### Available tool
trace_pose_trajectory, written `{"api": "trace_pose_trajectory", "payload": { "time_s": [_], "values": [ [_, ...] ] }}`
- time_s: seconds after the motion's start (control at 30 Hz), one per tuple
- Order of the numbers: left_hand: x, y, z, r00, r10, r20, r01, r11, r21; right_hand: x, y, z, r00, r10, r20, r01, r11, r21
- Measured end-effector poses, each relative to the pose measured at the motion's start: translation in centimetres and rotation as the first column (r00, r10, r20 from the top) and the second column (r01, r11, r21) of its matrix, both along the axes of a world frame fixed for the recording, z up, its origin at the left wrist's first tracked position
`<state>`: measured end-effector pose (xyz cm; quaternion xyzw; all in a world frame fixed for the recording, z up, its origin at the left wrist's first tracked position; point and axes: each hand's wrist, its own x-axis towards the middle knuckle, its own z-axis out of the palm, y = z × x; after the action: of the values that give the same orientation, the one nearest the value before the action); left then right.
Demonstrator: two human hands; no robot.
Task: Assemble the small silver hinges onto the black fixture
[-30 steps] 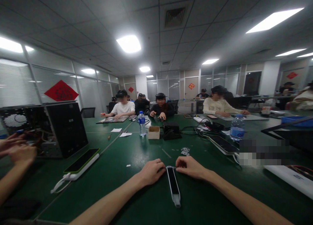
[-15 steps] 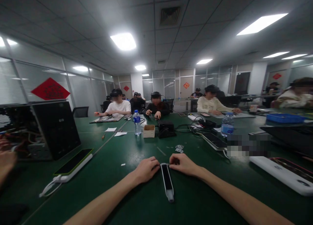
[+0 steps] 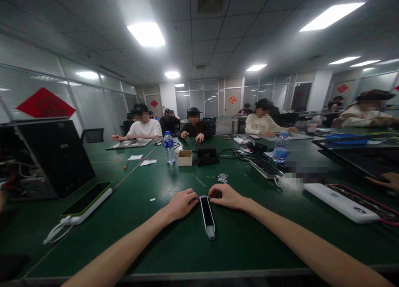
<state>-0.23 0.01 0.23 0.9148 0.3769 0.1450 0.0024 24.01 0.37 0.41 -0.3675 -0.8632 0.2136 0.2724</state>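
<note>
A long, narrow black device with a pale rim [image 3: 207, 216] lies on the green table [image 3: 156, 245], pointing away from me. My left hand [image 3: 181, 203] rests at the left of its far end, fingers curled and pinched on that end. On the other side my right hand [image 3: 226, 196] meets it, fingers also curled onto the far end. Both forearms stretch forward over the table.
A phone on a white power bank [image 3: 85, 201] lies to the left, beside an open black computer case [image 3: 46, 158]. Small metal parts [image 3: 222, 178], a cardboard box [image 3: 185, 157], water bottles [image 3: 168, 147] and a white device [image 3: 341, 202] lie around. Several people sit across.
The view has tilted up and swung right, so the hands and device sit higher in the picture. Both hands keep their pinch on the device's far end. The co-worker's hands at left left view.
</note>
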Motion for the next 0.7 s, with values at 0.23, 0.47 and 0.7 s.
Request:
{"api": "trace_pose_trajectory", "payload": {
  "time_s": [0.23, 0.47, 0.7],
  "values": [
    [0.00, 0.34, -0.51, 1.000, -0.007, 0.005, 0.007, 1.000, 0.023, -0.04, 0.18, -0.34, 1.000, 0.004, -0.017, -0.004, 1.000, 0.028],
    [-0.05, 0.37, -0.47, 1.000, -0.010, 0.009, 0.010, 1.000, 0.006, 0.00, 0.36, -0.55, 1.000, 0.003, -0.008, -0.002, 1.000, 0.015],
    [0.10, -0.20, 0.21, 1.000, 0.005, -0.018, -0.006, 1.000, -0.006, -0.09, -0.07, 0.09, 1.000, -0.013, 0.028, 0.014, 1.000, -0.014]
  ]
}}
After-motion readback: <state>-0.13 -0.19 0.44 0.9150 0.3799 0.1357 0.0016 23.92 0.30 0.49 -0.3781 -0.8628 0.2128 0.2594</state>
